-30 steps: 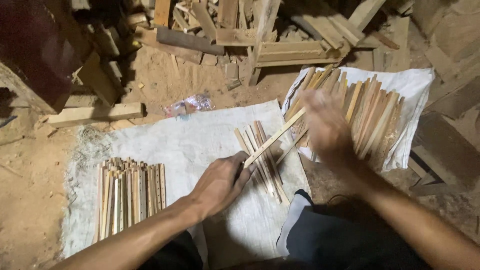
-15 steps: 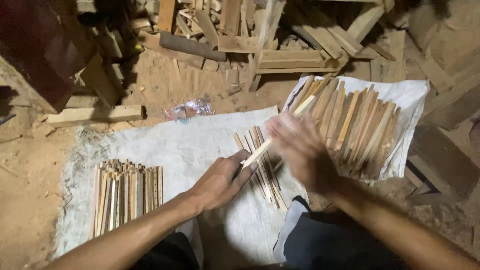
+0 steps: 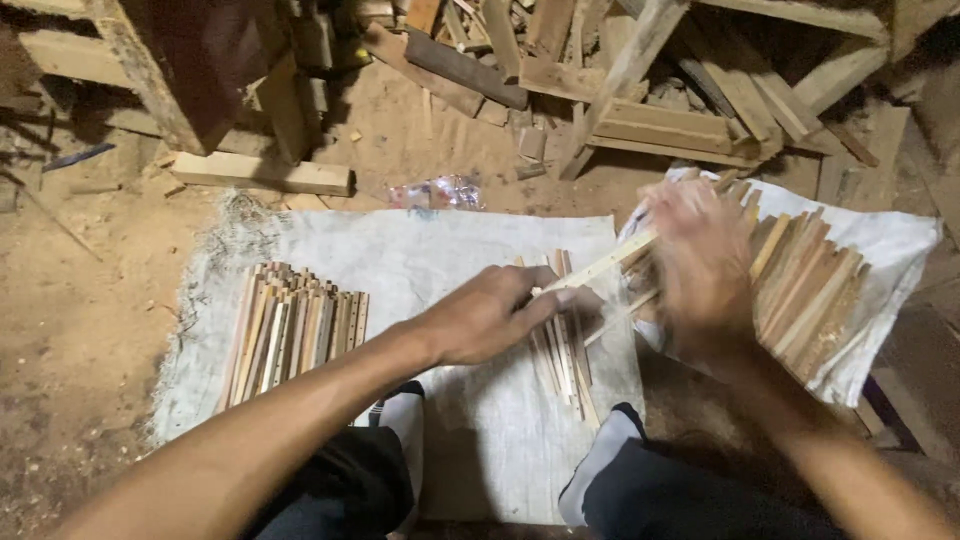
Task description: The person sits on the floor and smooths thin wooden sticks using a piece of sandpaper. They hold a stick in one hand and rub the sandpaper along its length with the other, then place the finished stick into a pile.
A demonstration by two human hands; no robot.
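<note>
- Since the earlier picture, the right hand (image 3: pixel 700 265) has slid back over the big heap of sticks (image 3: pixel 810 290) on the right cloth (image 3: pixel 900 245), and the long pale stick (image 3: pixel 600 268) has tipped flatter. This looks like one more stick being passed across to the small pile.
- Far left, a neat bundle of sticks (image 3: pixel 295 330) lies on the white cloth (image 3: pixel 420 250). No hand is near it.
- Next comes the left arm. It reaches in from the bottom left, low over the white cloth.
- The left hand (image 3: pixel 480 320) lies palm down. Its fingers (image 3: pixel 545 300) are close together and press on the near end of the long pale stick, right on top of the small pile of sticks (image 3: pixel 562 350).
- The small pile lies in the middle, near the right edge of the white cloth, between the person's knees.
- The long pale stick runs up and to the right, from the left hand to the right hand.
- The right hand is blurry. It seems to be at the far end of the long pale stick, but I cannot tell if its fingers are spread or shut.
- The right arm comes in from the bottom right.
- Behind it all, scrap wood (image 3: pixel 640 110) lies on the dirt floor (image 3: pixel 80 300).
</note>
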